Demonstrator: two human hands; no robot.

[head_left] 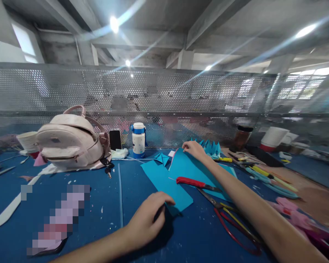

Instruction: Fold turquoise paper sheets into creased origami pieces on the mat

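Note:
My left hand [149,215] is over the near corner of a blue paper piece [171,186], its fingers curved and the thumb apart. Further away, my right hand [194,149] is pinched at the far edge of a larger blue paper sheet [190,166]. A red-handled utility knife [192,181] lies across the papers. Beside it rest scissors [230,215] with red and yellow handles. A folded blue paper star shape [162,158] sits at the far end of the left piece. Pointed blue paper shapes [212,149] stand behind my right hand.
A pink backpack [71,142], a phone [115,139] and a white-and-blue bottle [138,140] stand along the back. Keys [108,168] lie beside the bag. Pliers and cutters [274,182] are at right. A perforated metal screen [159,95] borders the blue table [98,204].

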